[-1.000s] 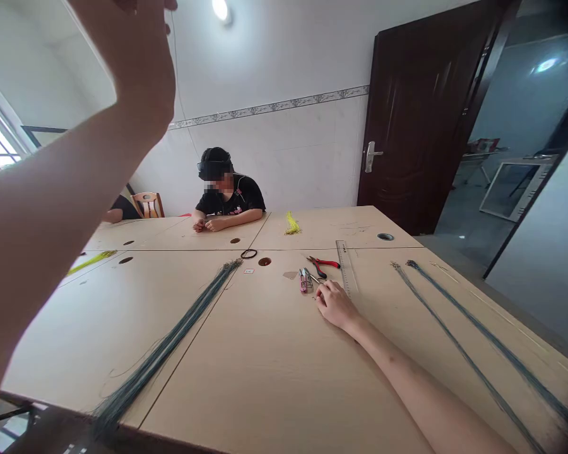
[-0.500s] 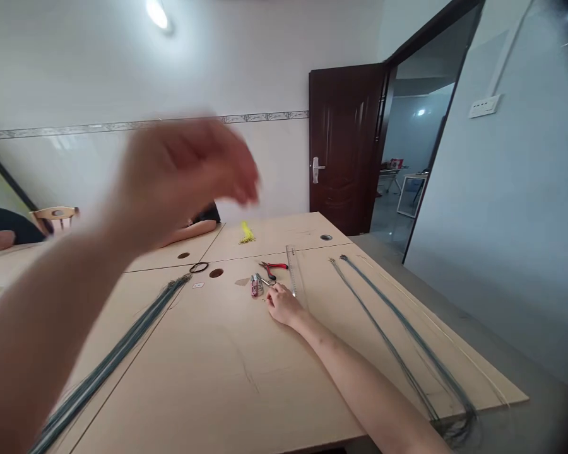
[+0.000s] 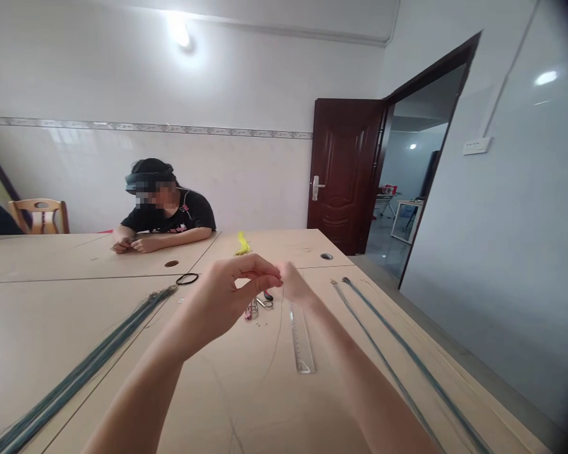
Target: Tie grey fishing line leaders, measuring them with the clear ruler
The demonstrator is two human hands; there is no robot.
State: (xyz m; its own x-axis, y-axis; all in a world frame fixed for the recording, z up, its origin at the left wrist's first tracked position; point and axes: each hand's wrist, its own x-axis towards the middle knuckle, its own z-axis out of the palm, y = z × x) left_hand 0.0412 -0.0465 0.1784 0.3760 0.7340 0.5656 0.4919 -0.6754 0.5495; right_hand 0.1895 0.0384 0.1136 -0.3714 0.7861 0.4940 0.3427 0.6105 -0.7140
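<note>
A thin pale strand [image 3: 275, 334] hangs from where the person's left hand [image 3: 231, 291] and right hand [image 3: 296, 285] meet above the table, its upper end lost among the fingertips. It looks very light and soft, likely to sway or slip at the slightest tug, so a firm pinch between thumb and forefinger pads, close to its end, seems the surest hold; it is too fine to judge whether it is thread or wire. Both hands are closed into pinches, with the wrists raised and the forearms angling inward from either side, though the fingers hide exactly which one has the strand. Directly below the grip lie small scissors [image 3: 264, 303] and a pink-handled tool [image 3: 250, 311], while a straight ruler [image 3: 301, 340] lies below and to the right. A black elastic band [image 3: 187, 279] sits to the left of the grip, with a long bundle of grey-green strands [image 3: 78, 366] below it. Two more bundles [image 3: 388, 369] run down the right, and a yellow tuft [image 3: 242, 244] lies beyond the hands. Across the table, a co-worker [image 3: 165, 208] bends over their own hands.
</note>
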